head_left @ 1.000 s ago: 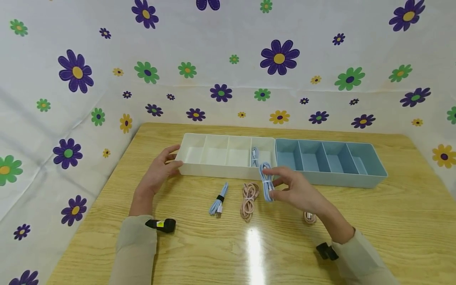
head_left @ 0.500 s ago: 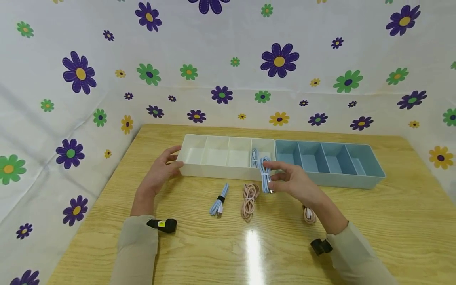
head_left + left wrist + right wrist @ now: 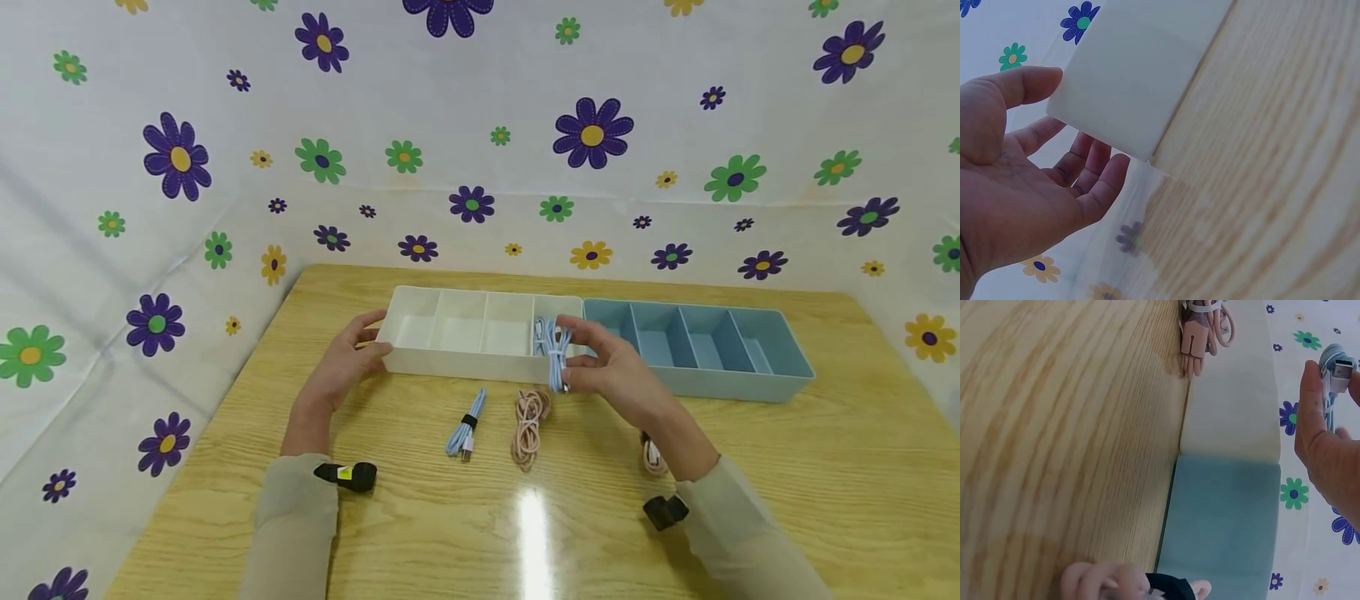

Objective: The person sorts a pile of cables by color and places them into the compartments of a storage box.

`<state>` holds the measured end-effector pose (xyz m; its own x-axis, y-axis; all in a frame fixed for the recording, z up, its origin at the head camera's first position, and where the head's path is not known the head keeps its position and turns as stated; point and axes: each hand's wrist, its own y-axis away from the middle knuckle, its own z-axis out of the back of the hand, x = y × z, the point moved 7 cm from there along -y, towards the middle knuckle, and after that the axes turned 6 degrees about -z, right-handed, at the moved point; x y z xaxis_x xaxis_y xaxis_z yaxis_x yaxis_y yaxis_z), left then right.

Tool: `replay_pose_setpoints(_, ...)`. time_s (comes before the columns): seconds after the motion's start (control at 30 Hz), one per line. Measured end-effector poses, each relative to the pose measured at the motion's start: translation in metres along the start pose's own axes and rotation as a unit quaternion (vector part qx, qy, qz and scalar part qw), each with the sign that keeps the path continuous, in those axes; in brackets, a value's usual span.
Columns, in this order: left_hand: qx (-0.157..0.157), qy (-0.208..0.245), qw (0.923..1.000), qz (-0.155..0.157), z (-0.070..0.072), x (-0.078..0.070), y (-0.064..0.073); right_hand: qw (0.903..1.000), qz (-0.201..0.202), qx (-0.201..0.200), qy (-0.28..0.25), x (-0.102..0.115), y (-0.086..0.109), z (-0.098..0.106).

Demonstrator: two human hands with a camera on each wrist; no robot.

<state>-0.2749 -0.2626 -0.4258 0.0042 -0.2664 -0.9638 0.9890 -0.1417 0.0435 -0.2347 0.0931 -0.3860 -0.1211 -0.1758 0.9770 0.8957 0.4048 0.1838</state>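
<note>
My right hand pinches a bundled light-blue USB cable, held upright over the front edge of the white divided box. In the right wrist view the cable's metal plug shows between thumb and fingers. Another light-blue cable lies inside the box's rightmost compartment, partly covered by the held one. My left hand touches the box's left end with relaxed fingers. The left wrist view has its thumb at the top corner and fingertips along the end wall.
A blue divided box adjoins the white one's right end. On the wooden table lie a light-blue cable with a black strap, a pinkish bundled cable and another pinkish cable near the right forearm. Flowered cloth stands behind.
My right hand has carried the light-blue cable up and away from me, from in front of the white box to over its front edge. The left hand keeps its place.
</note>
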Motion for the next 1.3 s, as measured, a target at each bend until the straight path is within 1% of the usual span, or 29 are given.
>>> replay_pose_setpoints(0.17,0.001,0.003,1.0000,-0.002,0.002,0.000,0.000,0.9997,-0.011,-0.007,-0.020,0.002,-0.009,-0.001)
replay_pose_setpoints(0.4,-0.004,-0.002,1.0000,0.003,0.004,0.003,-0.001,0.9952,-0.006,0.027,-0.094,0.007,-0.023,-0.008)
replay_pose_setpoints(0.6,-0.001,0.003,1.0000,0.000,0.003,0.003,-0.002,0.9917,-0.003,0.040,-0.122,0.011,-0.032,-0.012)
replay_pose_setpoints(0.8,0.002,0.005,1.0000,-0.005,0.003,0.004,-0.002,0.9846,-0.015,0.050,-0.167,0.012,-0.040,-0.018)
replay_pose_setpoints(1.07,0.003,0.008,0.9999,-0.006,0.003,0.005,-0.001,0.9690,-0.043,0.032,-0.241,0.007,-0.052,-0.019)
replay_pose_setpoints(1.3,0.004,0.013,0.9999,-0.005,0.003,0.002,0.001,0.9635,-0.063,0.002,-0.260,0.008,-0.065,-0.019)
